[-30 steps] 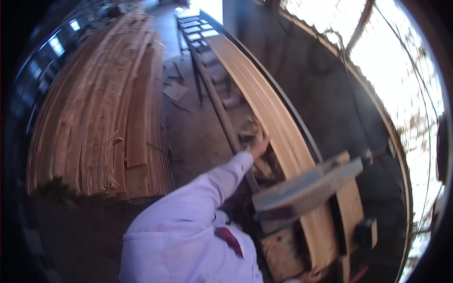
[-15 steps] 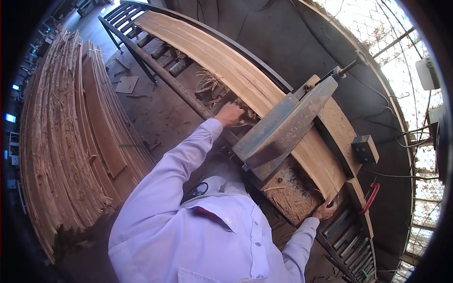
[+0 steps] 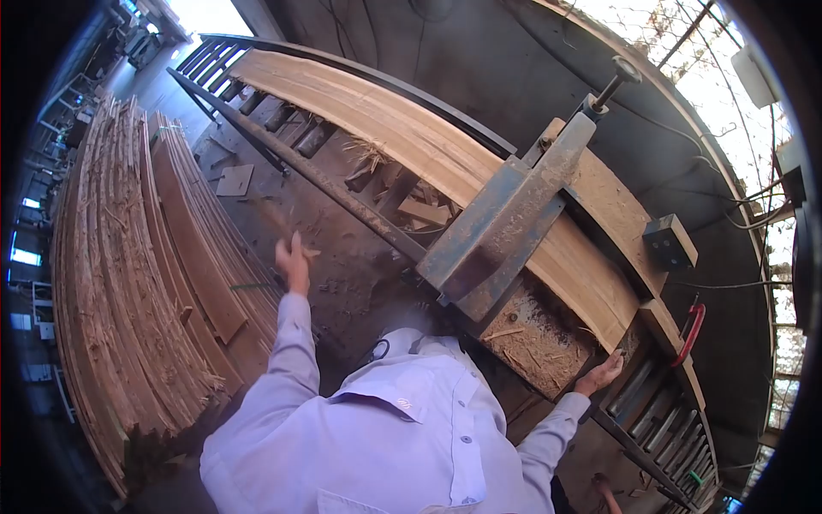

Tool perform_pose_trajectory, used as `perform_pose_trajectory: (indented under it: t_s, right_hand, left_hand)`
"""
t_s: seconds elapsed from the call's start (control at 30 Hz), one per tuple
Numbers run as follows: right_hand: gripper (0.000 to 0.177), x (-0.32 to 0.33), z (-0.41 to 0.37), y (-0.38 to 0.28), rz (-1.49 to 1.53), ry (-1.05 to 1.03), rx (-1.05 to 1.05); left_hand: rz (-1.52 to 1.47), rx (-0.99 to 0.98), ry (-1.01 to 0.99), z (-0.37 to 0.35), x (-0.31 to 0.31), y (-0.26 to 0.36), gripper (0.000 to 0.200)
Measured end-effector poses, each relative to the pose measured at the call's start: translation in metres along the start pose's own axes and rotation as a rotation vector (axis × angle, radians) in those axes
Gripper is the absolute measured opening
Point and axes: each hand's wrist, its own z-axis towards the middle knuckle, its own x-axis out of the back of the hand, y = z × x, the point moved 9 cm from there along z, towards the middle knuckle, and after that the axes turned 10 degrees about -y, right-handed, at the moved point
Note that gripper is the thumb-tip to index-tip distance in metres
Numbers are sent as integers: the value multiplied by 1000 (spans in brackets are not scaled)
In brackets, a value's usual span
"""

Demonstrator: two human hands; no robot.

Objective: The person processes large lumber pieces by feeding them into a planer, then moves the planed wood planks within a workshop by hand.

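My left hand (image 3: 295, 264) is over the floor, between the stacked planks (image 3: 111, 283) and the roller frame, its fingers spread and holding nothing visible. Just above its fingertips is a blurred brown shape, too smeared to make out. A long pale board (image 3: 411, 141) lies on the rollers and passes under the blue-grey machine head (image 3: 514, 231). At the board's near right corner is my right hand (image 3: 602, 374), with its fingers stretched out and the fingertips beside the corner; contact is unclear.
Shavings cover the machine bed (image 3: 539, 343). Wood scraps (image 3: 424, 212) lie below the left roller frame (image 3: 321, 176). A red clamp (image 3: 692, 334) sits on the right-hand rail. Part of another person's limb (image 3: 606, 493) shows at the bottom right. Cables hang along the wall.
My left hand has moved from the scraps beside the board down and left, opening over the floor. The board's near end extends slightly farther right, and my right hand has shifted with it.
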Motion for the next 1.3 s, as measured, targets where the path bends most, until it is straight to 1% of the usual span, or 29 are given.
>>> perform_pose_trajectory:
  t_s: [0.07,0.13,0.17,0.23,0.27,0.3,0.33,0.37,0.4,0.43,0.47,0.53,0.57,0.6,0.63,0.67,0.7,0.73,0.77,0.83,0.87,0.93,1.0,1.03,1.1,1.17,1.2,1.27,1.3]
  right_hand:
    - [63,0,-26,-1,161,113,-77]
    - [57,-36,-53,-2,460,-16,-169]
    - [55,-51,-62,2,606,-73,-215]
    - [52,-106,-71,19,843,-410,-232]
    - [55,-129,-85,-2,1215,-632,-324]
    - [73,-155,-87,-5,1251,-626,-521]
    - [78,-173,-95,-21,1307,-449,-869]
    - [91,-187,-92,-27,1336,-422,-918]
    - [81,-210,-77,3,1384,-513,-866]
    - [71,-211,-67,2,1371,-459,-817]
    - [62,-216,-67,-2,1356,-413,-772]
    - [51,-216,-74,8,1455,-363,-757]
    - [46,-218,-76,12,1498,-346,-749]
    - [44,-188,-106,0,1416,-271,-800]
    - [42,-178,-118,2,1495,-306,-752]
    - [35,-162,-133,14,1469,-285,-784]
    - [35,-142,-142,22,1461,-289,-763]
    - [34,-121,-147,47,1388,-285,-783]
    - [32,-94,-149,77,1303,-184,-875]
    - [31,-36,-122,63,1407,-146,-680]
    - [29,-8,-97,89,1446,-114,-629]
    - [32,65,-56,115,1296,73,-660]
    - [37,133,-17,113,1197,235,-617]
    - [43,166,24,168,1214,227,-472]
    - [42,219,16,129,919,553,-758]
    - [44,221,23,65,678,513,-411]
    - [45,224,22,40,558,508,-232]
    - [41,196,35,52,62,297,145]
    - [39,169,25,30,-27,143,132]
  left_hand:
    - [-69,459,40,-56,18,-81,34]
    - [155,640,-131,-80,-1,-128,40]
    - [158,563,-181,-71,-25,-117,42]
    - [176,405,-310,-47,-83,-84,48]
    - [133,415,-381,-8,-99,-134,45]
    - [-18,486,-355,2,-111,-109,44]
    - [-172,564,-327,6,-127,-83,43]
    - [-83,409,-282,28,-127,-70,45]
    - [69,273,-294,51,-125,-64,41]
    - [148,213,-267,57,-124,-36,36]
    - [99,115,-216,62,-122,-20,31]
    - [213,-32,-195,69,-120,10,25]
    - [204,-54,-224,71,-126,21,24]
    - [185,-76,-260,68,-141,42,23]
    - [176,-87,-274,66,-141,59,23]
    - [161,-72,-312,63,-150,69,22]
    - [116,-69,-355,57,-162,75,23]
    - [73,-66,-394,52,-173,81,23]
    - [32,-63,-430,47,-182,87,24]
    - [-42,-12,-439,36,-195,92,25]
    - [-114,26,-437,32,-202,93,26]
    - [-174,96,-464,31,-221,89,27]
    - [-170,151,-531,31,-245,83,30]
    - [-178,172,-567,27,-257,85,32]
    - [-356,247,-577,35,-277,72,41]
    - [-483,388,-529,55,-292,42,51]
    - [-408,464,-543,55,-298,38,61]
    - [-498,553,-572,60,-317,27,68]
    - [-541,603,-593,64,-329,15,71]
